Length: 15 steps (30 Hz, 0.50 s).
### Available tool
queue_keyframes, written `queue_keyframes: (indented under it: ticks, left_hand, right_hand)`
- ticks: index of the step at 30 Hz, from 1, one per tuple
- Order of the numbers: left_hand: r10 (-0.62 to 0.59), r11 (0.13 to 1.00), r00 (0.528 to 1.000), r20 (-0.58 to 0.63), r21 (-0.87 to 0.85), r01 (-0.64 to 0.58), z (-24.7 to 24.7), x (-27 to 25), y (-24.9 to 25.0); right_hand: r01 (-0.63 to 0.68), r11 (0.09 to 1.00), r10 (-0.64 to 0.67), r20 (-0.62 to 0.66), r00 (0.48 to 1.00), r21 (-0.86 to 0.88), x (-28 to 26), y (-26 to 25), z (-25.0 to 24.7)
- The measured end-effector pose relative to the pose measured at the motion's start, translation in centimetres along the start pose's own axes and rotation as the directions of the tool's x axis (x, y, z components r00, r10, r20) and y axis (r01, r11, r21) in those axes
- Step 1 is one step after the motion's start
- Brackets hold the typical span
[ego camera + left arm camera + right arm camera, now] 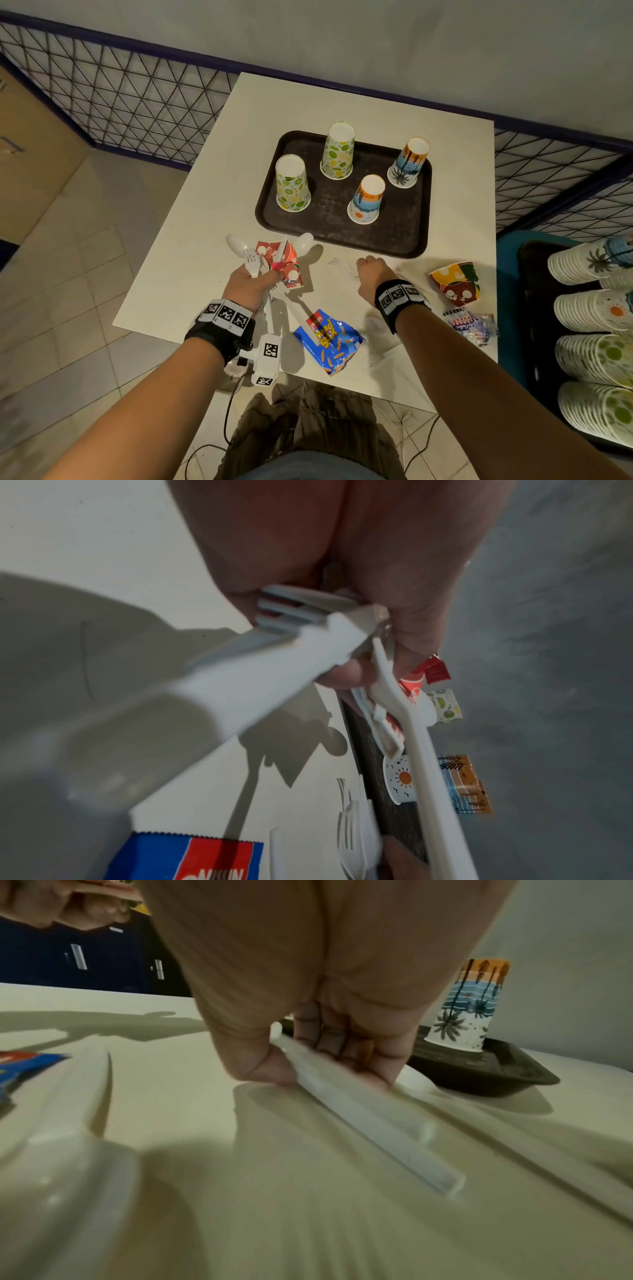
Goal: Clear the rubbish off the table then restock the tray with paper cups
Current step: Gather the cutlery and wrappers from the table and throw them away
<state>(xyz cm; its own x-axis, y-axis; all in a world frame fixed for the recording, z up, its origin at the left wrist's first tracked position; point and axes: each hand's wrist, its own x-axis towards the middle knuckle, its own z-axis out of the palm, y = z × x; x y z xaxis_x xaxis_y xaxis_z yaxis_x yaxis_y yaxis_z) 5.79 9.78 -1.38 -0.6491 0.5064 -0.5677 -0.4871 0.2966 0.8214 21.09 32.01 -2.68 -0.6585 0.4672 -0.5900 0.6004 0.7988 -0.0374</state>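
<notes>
From my feed, the right hand is down on the white table, thumb and fingers pinching a white plastic utensil by one end; can't tell which kind. Just behind sits the dark tray with an upside-down palm-print paper cup. Blue snack bag at the left edge.

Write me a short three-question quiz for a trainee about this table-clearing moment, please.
1. How many paper cups stand upside down on the tray?
2. True or false: the left hand is empty.
3. The right hand pinches: A) white plastic cutlery, B) the blue snack bag, C) the crushed cup.

Key: 1. four; 2. false, it holds cutlery and a red crushed cup; 3. A.
</notes>
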Motion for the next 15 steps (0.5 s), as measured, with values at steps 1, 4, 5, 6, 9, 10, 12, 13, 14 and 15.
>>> queue_keyframes:
  ticks: [1,4,5,6,9,10,12,13,14,15]
  left_hand:
    - [-0.010,1.000,1.000,-0.004,0.014,0.010,0.0,0.0,-0.1]
    - [-0.026,0.999,1.000,-0.011,0.046,0.027,-0.1,0.0,-0.5]
    - [-0.023,0.999,1.000,-0.008,0.047,0.023,-0.1,0.0,-0.7]
    - [-0.019,0.999,1.000,-0.003,0.047,0.019,-0.1,0.0,-0.7]
    - [-0.011,0.999,1.000,0.009,0.037,0.011,-0.2,-0.4,-0.6]
    - [0.000,1.000,1.000,0.011,0.024,0.000,-0.3,-0.6,-0.6]
    - [0.022,1.000,1.000,0.001,0.018,-0.022,-0.5,-1.0,-0.5]
    - [0.030,0.999,1.000,-0.007,0.019,-0.030,-0.5,-1.2,-0.4]
    - [0.036,0.999,0.999,-0.013,0.016,-0.035,-0.6,-1.5,-0.3]
    - [0.036,0.999,0.999,-0.020,0.011,-0.036,-0.6,-1.7,-0.2]
  right_hand:
    - [-0.005,1.000,0.005,-0.009,1.000,0.009,0.3,-0.1,0.1]
    - [-0.047,0.996,0.050,-0.039,0.998,0.075,0.6,-0.2,0.1]
    - [-0.058,0.990,0.066,-0.054,0.996,0.131,0.6,-0.4,-0.1]
    - [-0.063,0.978,0.080,-0.079,0.994,0.198,0.2,-0.6,-0.5]
    - [-0.009,0.939,0.078,-0.186,0.979,0.345,-1.3,-0.8,-2.0]
    - [-0.013,0.905,0.113,-0.209,0.971,0.426,-2.0,-0.9,-2.7]
    - [0.050,0.839,0.135,-0.297,0.945,0.542,-3.3,-0.7,-3.1]
    - [0.089,0.801,0.142,-0.333,0.932,0.592,-4.2,-0.7,-3.2]
    - [0.105,0.782,0.141,-0.339,0.930,0.614,-5.2,-0.8,-3.0]
    - [0.105,0.781,0.125,-0.320,0.939,0.615,-6.4,-1.1,-2.7]
